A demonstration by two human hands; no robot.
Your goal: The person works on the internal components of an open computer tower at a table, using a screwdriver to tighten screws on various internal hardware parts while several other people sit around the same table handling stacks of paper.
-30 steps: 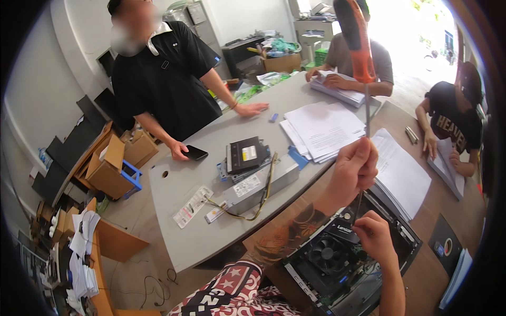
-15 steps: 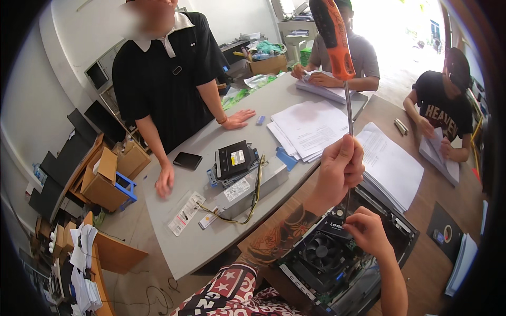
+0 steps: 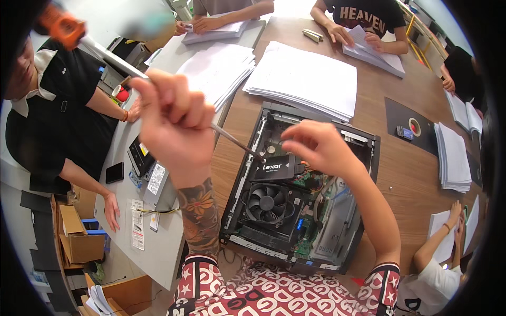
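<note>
My left hand [image 3: 179, 129] is closed around the metal shaft of a long screwdriver [image 3: 234, 139]. Its orange and black handle sticks out past the hand at the upper left, blurred. The tip meets a corner of a black solid-state drive [image 3: 274, 169] inside an opened desktop computer case [image 3: 247, 246]. My right hand [image 3: 319, 147] hovers above the case beside the drive, fingers loosely bent and apart, with nothing visible in it. Below the drive sits a black cooling fan [image 3: 265, 203], and parts of a green circuit board [image 3: 303, 245] show next to it.
Paper stacks [image 3: 311, 79] lie beyond the case on the brown table. A tape roll [image 3: 415, 126] rests on a black sheet to the right. The grey table on the left holds a phone [image 3: 115, 172] and a power supply [image 3: 154, 184]. Several people work around both tables.
The view has swung right and down over the case. The screwdriver, upright before, now slants with its handle to the upper left. My right hand has lifted off the drive and its fingers have opened.
</note>
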